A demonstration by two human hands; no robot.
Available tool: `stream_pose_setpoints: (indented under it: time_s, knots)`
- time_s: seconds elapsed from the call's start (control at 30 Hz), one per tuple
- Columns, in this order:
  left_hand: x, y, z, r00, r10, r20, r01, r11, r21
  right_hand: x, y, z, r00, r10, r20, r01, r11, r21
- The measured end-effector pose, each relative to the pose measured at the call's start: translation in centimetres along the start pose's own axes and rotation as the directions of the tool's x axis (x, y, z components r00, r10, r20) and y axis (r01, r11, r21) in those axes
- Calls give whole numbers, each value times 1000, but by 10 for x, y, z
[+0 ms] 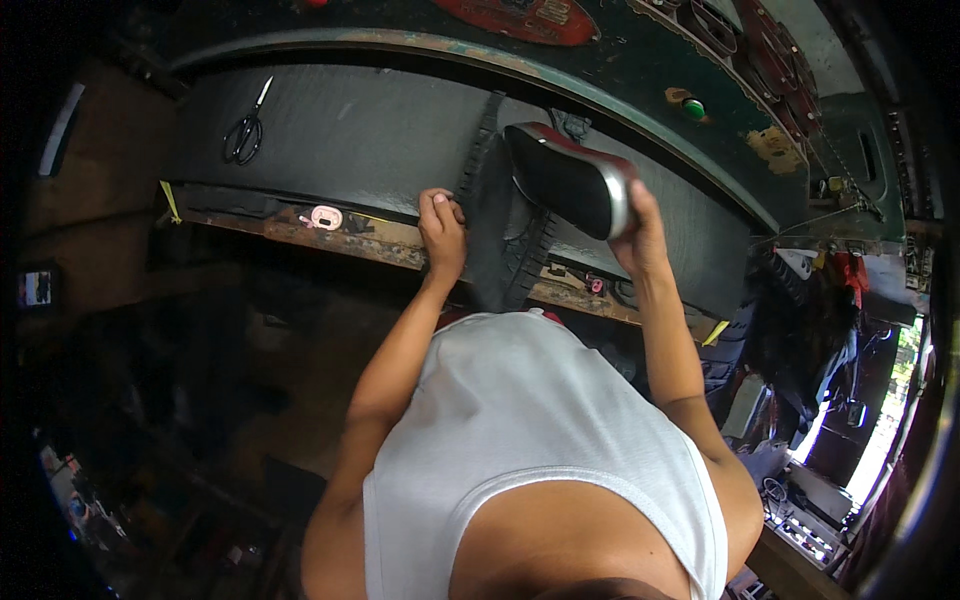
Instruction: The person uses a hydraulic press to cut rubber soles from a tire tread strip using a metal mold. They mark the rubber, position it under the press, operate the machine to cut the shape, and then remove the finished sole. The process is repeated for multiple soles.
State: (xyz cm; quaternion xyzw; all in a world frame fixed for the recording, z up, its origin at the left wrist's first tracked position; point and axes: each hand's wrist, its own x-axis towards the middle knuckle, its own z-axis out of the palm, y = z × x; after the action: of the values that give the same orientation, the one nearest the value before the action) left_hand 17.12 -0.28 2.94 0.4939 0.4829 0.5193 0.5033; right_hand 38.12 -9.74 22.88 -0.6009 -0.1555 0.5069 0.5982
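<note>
The surface (340,125), covered in dark grey sheeting with a worn wooden front edge, spans the upper part of the view. The person faces it in a light grey sleeveless top (560,400). A black treaded rubber strip (490,210) lies across the surface from back to front and overhangs the front edge toward the person. The shoe (565,185), with a red upper, black sole and silver-grey rim, is located over the surface, to the right of the strip's upper portion. Its sole faces the camera.

The right hand (643,235) grips the shoe at its right end; the shoe extends left and upward from this hand. The left hand (443,232) is located at the front edge, just left of the strip and well apart from the shoe. Its fingers are curled; whether they hold anything cannot be told. Black-handled scissors (243,138) lie at the far left, blade tip pointing away from the person. A pink, rounded object (325,217) sits on the front edge.

The shoe's upper is mostly hidden behind its sole. The right fingertips are concealed by the shoe. The strip's lower end is dark and indistinct. The lower-left area is too dim to resolve.
</note>
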Motion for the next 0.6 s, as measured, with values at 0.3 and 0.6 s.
stream_pose_setpoints:
  time_s: [0.3, 0.6]
  knots:
    - [9, 24, -21, 847, -381, 370, 452, 883, -125, -11, 74, -61, 1000, -21, 16, 0, 592, 806]
    - [5, 66, -49, 785, -260, 563, 196, 965, 173, -9, 117, -32, 915, -372, 157, 397, 901, -177]
